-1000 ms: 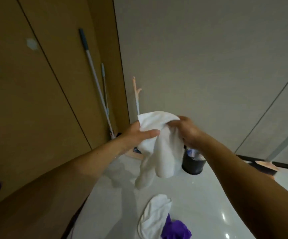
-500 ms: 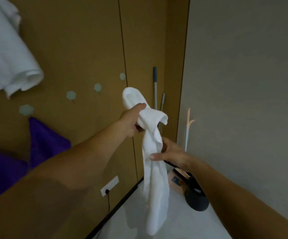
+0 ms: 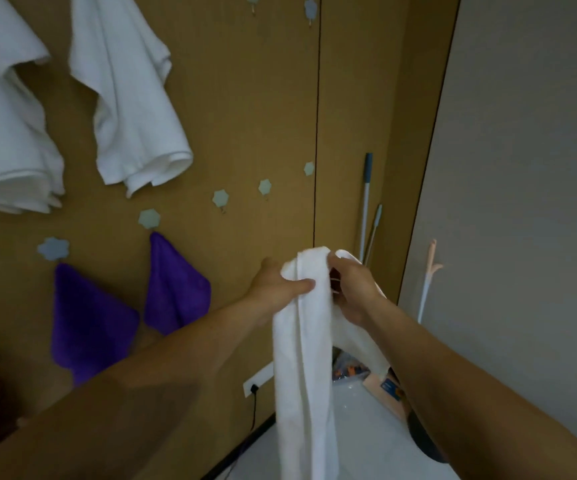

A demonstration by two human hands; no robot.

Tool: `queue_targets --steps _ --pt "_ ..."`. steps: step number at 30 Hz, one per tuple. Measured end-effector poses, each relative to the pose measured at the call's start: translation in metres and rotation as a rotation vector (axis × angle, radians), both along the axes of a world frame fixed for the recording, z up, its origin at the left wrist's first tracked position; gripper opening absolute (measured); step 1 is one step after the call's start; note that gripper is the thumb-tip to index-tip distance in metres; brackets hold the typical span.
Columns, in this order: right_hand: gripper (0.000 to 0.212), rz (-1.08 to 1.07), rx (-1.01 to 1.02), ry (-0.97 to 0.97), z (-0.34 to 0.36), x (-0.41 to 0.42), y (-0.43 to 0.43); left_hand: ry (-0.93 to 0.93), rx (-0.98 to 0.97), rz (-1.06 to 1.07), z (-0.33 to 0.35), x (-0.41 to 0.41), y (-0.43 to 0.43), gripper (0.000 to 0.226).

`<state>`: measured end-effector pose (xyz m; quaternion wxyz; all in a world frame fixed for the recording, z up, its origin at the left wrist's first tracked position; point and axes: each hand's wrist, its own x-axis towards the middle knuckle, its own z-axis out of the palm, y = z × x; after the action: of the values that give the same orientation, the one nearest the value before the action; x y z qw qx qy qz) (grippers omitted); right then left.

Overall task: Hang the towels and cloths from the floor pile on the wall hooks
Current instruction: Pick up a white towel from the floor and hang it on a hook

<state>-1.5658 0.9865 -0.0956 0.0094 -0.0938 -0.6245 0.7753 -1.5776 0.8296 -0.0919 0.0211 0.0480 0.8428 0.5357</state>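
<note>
A white towel (image 3: 304, 358) hangs long from both my hands in front of the brown wall. My left hand (image 3: 273, 285) grips its top fold from the left, thumb across the cloth. My right hand (image 3: 353, 289) holds the top from the right, fingers curled into the fabric. Two white towels (image 3: 131, 98) hang on upper hooks at the left. Two purple cloths (image 3: 176, 285) hang on lower hooks. Bare flower-shaped hooks (image 3: 220, 198) dot the wall between them, just left of and above my hands. The floor pile is out of view.
Mop handles (image 3: 366, 206) lean in the corner by the grey wall (image 3: 522, 168). A pink-topped pole (image 3: 430, 268) stands at the right. A wall socket (image 3: 256, 382) with a black cable sits low. A black bin (image 3: 425, 441) and packets lie behind my right arm.
The view swung up and left from the floor to the hook wall. My right hand rose from the towel's middle to its top, beside my left hand.
</note>
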Motion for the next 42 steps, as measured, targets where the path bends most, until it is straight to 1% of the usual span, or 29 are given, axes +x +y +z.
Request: queue_targets --steps 1,2,3,4,5,6,8,10,12,13,15,17,19,22,23,24,26,27,28,29,31,32,34,35,38,39,40,41,42 --pt "0.023 -0.004 -0.004 0.006 0.0 0.001 -0.003 0.088 -0.102 0.055 -0.001 -0.001 -0.006 0.088" --pt "0.023 -0.023 -0.005 0.015 0.002 0.002 -0.007 0.168 -0.176 0.08 -0.001 -0.001 -0.01 0.088" --pt "0.024 -0.047 -0.006 0.028 0.004 0.002 -0.01 0.218 -0.221 0.065 -0.001 0.0 -0.013 0.077" --pt "0.025 -0.068 -0.015 0.042 0.007 0.002 -0.013 0.22 -0.234 0.013 0.0 0.0 -0.016 0.057" --pt "0.027 -0.088 -0.024 0.054 0.01 0.002 -0.016 0.174 -0.21 -0.06 0.001 0.001 -0.017 0.038" --pt "0.029 -0.1 -0.027 0.068 0.013 0.003 -0.02 0.117 -0.151 -0.14 0.002 0.003 -0.017 0.03" --pt "0.032 -0.103 -0.007 0.091 0.018 0.003 -0.025 0.006 0.007 -0.23 0.005 0.006 -0.018 0.036" --pt "0.032 -0.146 0.044 0.094 0.023 0.002 -0.024 -0.031 0.179 -0.219 0.012 0.008 -0.02 0.035" --pt "0.03 -0.251 0.092 0.07 0.029 0.0 -0.014 -0.053 0.353 -0.197 0.021 0.004 -0.024 0.026" --pt "0.032 -0.312 0.084 0.045 0.03 -0.001 -0.009 -0.066 0.425 -0.181 0.029 0.001 -0.028 0.026" --pt "0.04 -0.4 -0.001 0.01 0.027 -0.003 0.0 -0.093 0.562 -0.126 0.043 -0.007 -0.036 0.035" --pt "0.044 -0.374 -0.06 -0.036 0.027 -0.003 0.005 -0.135 0.658 -0.054 0.053 -0.015 -0.045 0.043" --pt "0.035 -0.284 -0.119 -0.034 0.038 -0.003 0.015 -0.183 0.696 -0.01 0.059 -0.021 -0.053 0.043" --pt "0.019 -0.267 -0.277 0.152 0.053 0.002 0.038 -0.213 0.761 0.018 0.066 -0.025 -0.065 0.04" --pt "0.013 -0.253 -0.316 0.177 0.05 0.007 0.042 -0.212 0.774 0.018 0.067 -0.026 -0.068 0.039" --pt "0.01 -0.205 -0.303 0.148 0.039 0.012 0.043 -0.204 0.781 0.023 0.069 -0.027 -0.071 0.038" --pt "0.019 -0.049 -0.147 -0.012 0.009 0.022 0.037 -0.188 0.773 0.039 0.068 -0.028 -0.074 0.036" --pt "0.023 -0.009 -0.092 -0.062 0.0 0.024 0.035 -0.185 0.754 0.048 0.065 -0.028 -0.074 0.036" --pt "0.025 -0.031 -0.093 -0.075 -0.002 0.024 0.035 -0.186 0.733 0.065 0.063 -0.027 -0.074 0.036" --pt "0.023 -0.103 -0.136 -0.059 0.001 0.022 0.038 -0.183 0.709 0.09 0.06 -0.026 -0.074 0.036" --pt "0.013 -0.303 -0.27 0.059 0.013 0.011 0.056 -0.154 0.671 0.15 0.055 -0.027 -0.078 0.039" --pt "0.017 -0.402 -0.337 0.105 0.018 0.006 0.064 -0.126 0.661 0.178 0.055 -0.028 -0.081 0.04" --pt "0.043 -0.496 -0.376 0.101 0.015 0.004 0.078 -0.084 0.664 0.22 0.056 -0.03 -0.087 0.041" --pt "0.047 -0.451 -0.345 0.05 0.01 0.009 0.074 -0.082 0.673 0.228 0.057 -0.031 -0.09 0.041" --pt "0.034 -0.065 -0.101 -0.149 -0.01 0.026 0.05 -0.1 0.695 0.206 0.061 -0.025 -0.092 0.04" --pt "0.03 -0.028 -0.059 -0.162 -0.007 0.029 0.046 -0.101 0.695 0.206 0.063 -0.024 -0.093 0.04" --pt "0.026 -0.04 -0.078 -0.121 -0.002 0.027 0.048 -0.099 0.697 0.219 0.064 -0.022 -0.093 0.039" --pt "0.022 -0.069 -0.157 -0.032 0.006 0.023 0.054 -0.096 0.704 0.236 0.065 -0.022 -0.096 0.037" --pt "0.02 -0.098 -0.293 0.081 0.017 0.02 0.061 -0.09 0.72 0.249 0.067 -0.022 -0.098 0.033"
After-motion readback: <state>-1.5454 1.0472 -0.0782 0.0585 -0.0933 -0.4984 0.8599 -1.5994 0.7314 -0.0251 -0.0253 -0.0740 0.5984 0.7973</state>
